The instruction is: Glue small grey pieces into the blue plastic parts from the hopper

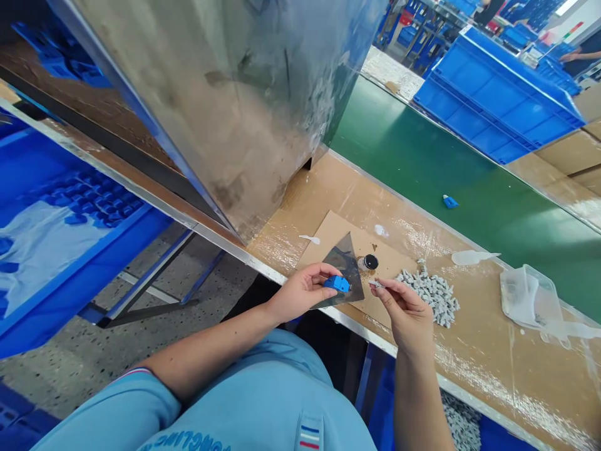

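Observation:
My left hand (303, 291) is closed on a small blue plastic part (337, 284), held over the near edge of the bench. My right hand (404, 308) pinches a small grey piece (376, 284) between thumb and fingertips, a few centimetres right of the blue part. Under both hands lies a dark triangular plate (346, 263) on a cardboard sheet (389, 266). A small round black and silver cap (370, 262) sits just beyond the plate. A heap of several small grey pieces (434, 294) lies right of my right hand.
A big tilted metal housing (225, 106) stands at the left of the bench. A green conveyor belt (469, 181) runs behind, with one blue part (449, 202) on it. Clear plastic scoop (530, 297) at right. Blue crates (498, 100) beyond; a blue bin (56, 219) at left.

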`<state>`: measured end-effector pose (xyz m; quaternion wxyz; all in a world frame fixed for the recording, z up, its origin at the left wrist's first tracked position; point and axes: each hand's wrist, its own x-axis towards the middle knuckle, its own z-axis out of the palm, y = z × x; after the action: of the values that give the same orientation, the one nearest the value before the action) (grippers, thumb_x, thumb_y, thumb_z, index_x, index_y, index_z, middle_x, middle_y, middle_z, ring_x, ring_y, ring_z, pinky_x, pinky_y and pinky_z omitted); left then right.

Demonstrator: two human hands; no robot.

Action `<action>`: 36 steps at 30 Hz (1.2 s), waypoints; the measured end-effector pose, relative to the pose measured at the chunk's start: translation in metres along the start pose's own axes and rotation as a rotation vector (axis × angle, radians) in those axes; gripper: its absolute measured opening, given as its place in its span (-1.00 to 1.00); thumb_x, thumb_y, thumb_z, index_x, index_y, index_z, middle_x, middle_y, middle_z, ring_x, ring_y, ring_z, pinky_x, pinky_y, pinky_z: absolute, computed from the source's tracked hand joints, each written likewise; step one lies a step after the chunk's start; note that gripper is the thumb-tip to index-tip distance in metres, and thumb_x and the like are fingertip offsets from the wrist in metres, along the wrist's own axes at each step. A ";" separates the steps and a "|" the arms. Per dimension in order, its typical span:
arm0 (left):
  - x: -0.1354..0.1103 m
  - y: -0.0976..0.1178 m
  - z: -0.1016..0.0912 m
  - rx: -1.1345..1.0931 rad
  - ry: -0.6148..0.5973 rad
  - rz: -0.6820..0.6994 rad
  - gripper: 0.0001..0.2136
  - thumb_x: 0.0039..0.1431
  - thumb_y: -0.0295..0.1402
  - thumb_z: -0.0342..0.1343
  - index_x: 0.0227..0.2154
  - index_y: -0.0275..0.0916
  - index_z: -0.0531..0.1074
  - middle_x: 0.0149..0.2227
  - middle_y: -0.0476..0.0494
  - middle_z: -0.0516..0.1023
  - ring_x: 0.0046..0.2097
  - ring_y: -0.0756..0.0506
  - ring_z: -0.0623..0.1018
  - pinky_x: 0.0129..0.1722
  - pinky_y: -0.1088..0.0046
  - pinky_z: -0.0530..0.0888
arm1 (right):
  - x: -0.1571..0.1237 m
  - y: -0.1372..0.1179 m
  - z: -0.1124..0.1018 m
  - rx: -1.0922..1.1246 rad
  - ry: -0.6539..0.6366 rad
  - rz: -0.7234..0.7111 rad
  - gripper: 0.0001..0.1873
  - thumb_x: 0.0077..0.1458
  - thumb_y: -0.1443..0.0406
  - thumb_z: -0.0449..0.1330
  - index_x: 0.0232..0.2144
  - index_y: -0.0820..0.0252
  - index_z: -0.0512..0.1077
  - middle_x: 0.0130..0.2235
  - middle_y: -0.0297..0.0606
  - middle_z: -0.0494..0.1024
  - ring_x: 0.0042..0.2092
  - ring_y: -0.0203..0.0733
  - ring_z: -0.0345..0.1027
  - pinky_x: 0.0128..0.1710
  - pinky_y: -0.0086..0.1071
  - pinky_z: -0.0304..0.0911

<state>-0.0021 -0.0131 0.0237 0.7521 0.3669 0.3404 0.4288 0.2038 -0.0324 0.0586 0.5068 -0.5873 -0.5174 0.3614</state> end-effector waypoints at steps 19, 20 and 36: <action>0.005 -0.001 -0.003 0.413 0.042 0.163 -0.81 0.07 -0.45 0.18 -0.20 -0.24 0.49 -0.20 -0.14 0.52 -0.22 -0.05 0.51 -0.13 0.41 0.45 | 0.021 0.009 -0.016 -0.624 0.104 -0.320 -0.78 0.10 0.11 0.22 -0.37 0.10 0.56 -0.36 -0.24 0.64 -0.30 -0.10 0.51 -0.20 -0.23 0.40; 0.006 0.000 -0.004 0.420 0.041 0.178 -0.81 0.08 -0.45 0.16 -0.20 -0.23 0.49 -0.18 -0.15 0.51 -0.18 -0.07 0.50 -0.10 0.40 0.45 | 0.022 0.009 -0.016 -0.628 0.103 -0.326 -0.78 0.10 0.12 0.21 -0.37 0.10 0.56 -0.35 -0.24 0.64 -0.29 -0.09 0.51 -0.19 -0.23 0.40; 0.007 0.009 0.000 0.493 0.028 0.105 -0.78 0.11 -0.36 0.13 -0.17 -0.23 0.51 -0.21 -0.13 0.55 -0.32 -0.01 0.50 -0.35 0.53 0.44 | 0.035 0.001 -0.019 -0.817 0.049 -0.461 -0.77 0.18 0.14 0.15 -0.34 0.08 0.56 -0.38 -0.26 0.63 -0.33 -0.13 0.49 -0.21 -0.25 0.34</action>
<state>-0.0025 -0.0033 0.0299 0.6120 0.5504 0.4254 0.3763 0.2290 -0.0028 0.0650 0.3130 -0.6170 -0.7220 -0.0078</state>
